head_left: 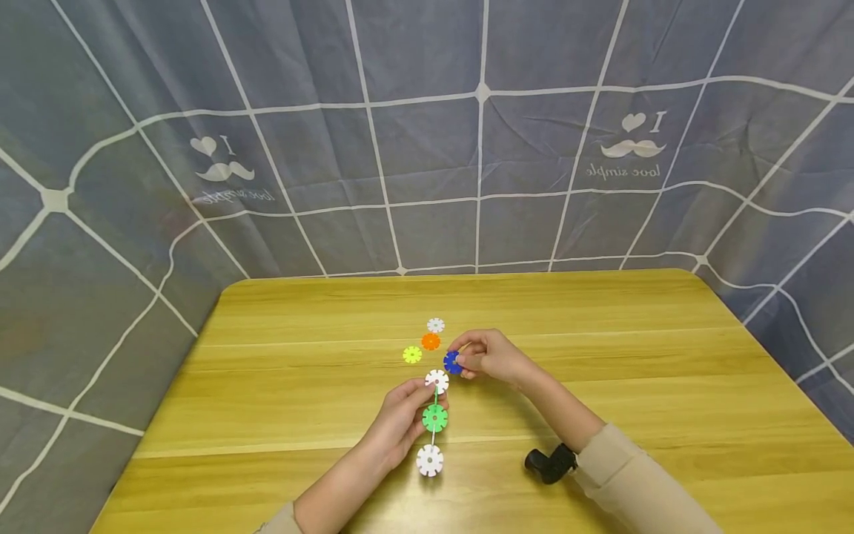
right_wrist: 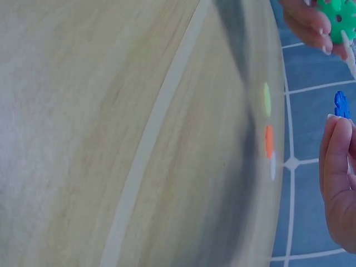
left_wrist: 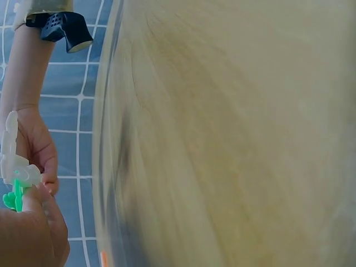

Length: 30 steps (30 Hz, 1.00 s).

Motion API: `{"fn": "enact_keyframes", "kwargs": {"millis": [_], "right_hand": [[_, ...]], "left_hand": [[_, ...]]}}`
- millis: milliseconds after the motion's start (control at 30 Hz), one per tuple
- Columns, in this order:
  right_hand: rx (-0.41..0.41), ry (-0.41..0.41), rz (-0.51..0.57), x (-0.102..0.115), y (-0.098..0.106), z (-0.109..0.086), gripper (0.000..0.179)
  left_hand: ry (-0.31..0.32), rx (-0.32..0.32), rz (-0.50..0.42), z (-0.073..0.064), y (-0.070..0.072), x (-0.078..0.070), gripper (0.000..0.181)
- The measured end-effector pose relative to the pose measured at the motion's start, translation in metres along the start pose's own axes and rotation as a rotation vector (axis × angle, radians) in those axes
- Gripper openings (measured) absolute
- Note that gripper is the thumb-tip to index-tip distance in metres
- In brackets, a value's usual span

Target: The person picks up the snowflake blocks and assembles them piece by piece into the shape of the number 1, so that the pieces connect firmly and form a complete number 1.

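Observation:
My left hand (head_left: pixel 399 421) grips a chain of notched plastic snowflake discs above the table. A white disc (head_left: pixel 437 381) is at its far end, a green disc (head_left: pixel 435 418) in the middle and another white disc (head_left: pixel 430 460) at the near end. Thin green and white pieces, seen edge-on, link them. Close by on the right, my right hand (head_left: pixel 492 356) pinches a blue snowflake disc (head_left: pixel 451 362) between thumb and fingers. In the right wrist view, the blue disc (right_wrist: pixel 341 104) stands apart from the chain.
Beyond the hands, a yellow-green disc (head_left: pixel 412 354), an orange disc (head_left: pixel 431 341) and a white disc (head_left: pixel 436 325) lie on the wooden table (head_left: pixel 300 326). A black wrist device (head_left: pixel 550 464) sits by the right sleeve. A grey gridded curtain (head_left: pixel 434 148) hangs behind the table.

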State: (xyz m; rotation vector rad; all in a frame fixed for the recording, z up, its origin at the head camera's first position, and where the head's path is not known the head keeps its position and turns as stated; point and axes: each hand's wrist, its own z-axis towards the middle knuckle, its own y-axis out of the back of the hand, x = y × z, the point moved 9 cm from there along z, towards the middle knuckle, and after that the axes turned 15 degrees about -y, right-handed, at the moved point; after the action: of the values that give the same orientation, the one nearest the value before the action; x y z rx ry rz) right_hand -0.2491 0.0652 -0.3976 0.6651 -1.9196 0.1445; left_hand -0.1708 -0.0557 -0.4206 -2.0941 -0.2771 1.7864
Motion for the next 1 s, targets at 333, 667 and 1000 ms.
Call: {"fn": "enact_keyframes", "kwargs": {"millis": [333, 667, 1000], "right_hand": [[0.044, -0.01, 0.075, 0.006, -0.005, -0.004, 0.019], [0.062, -0.008, 0.101, 0.012, -0.009, -0.006, 0.018], [0.098, 0.015, 0.141, 0.014, -0.013, -0.006, 0.021]], "left_hand": [[0.006, 0.007, -0.008, 0.0, -0.004, 0.0, 0.023], [-0.021, 0.065, -0.034, 0.0, -0.009, -0.002, 0.026], [-0.012, 0.043, -0.008, -0.001, -0.007, -0.001, 0.025]]}}
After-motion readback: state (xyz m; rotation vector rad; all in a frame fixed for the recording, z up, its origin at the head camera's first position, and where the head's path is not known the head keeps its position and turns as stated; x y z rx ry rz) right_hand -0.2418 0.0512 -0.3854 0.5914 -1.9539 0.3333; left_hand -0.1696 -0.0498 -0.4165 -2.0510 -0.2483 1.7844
